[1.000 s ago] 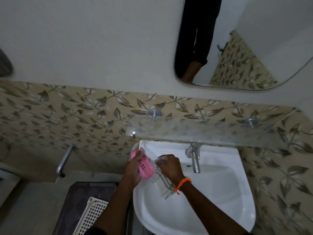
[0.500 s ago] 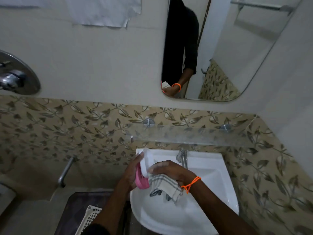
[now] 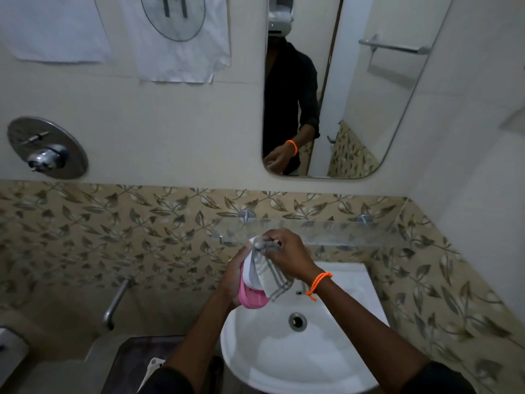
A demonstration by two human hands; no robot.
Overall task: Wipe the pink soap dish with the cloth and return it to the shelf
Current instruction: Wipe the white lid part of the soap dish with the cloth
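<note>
My left hand [image 3: 233,277] grips the pink soap dish [image 3: 251,297] from its left side, holding it on edge over the back left of the white sink [image 3: 306,362]. A white and grey checked cloth [image 3: 268,274] drapes over the upper part of the dish, so only the dish's lower pink end shows. My right hand [image 3: 287,255], with an orange band at the wrist, pinches the cloth at its top and presses it to the dish. The frosted glass shelf [image 3: 341,233] runs along the wall just behind my hands.
The tap is hidden behind my right wrist. A mirror [image 3: 355,89] hangs above the shelf and reflects a person in dark clothes. A round chrome shower valve [image 3: 47,147] sits on the left wall, a chrome pipe [image 3: 116,301] below it. Dark surface with a white basket corner [image 3: 154,365] at lower left.
The view has tilted up, showing more wall and mirror. My hands have risen with the dish toward the shelf, and my right hand has drawn the cloth up over the dish's top.
</note>
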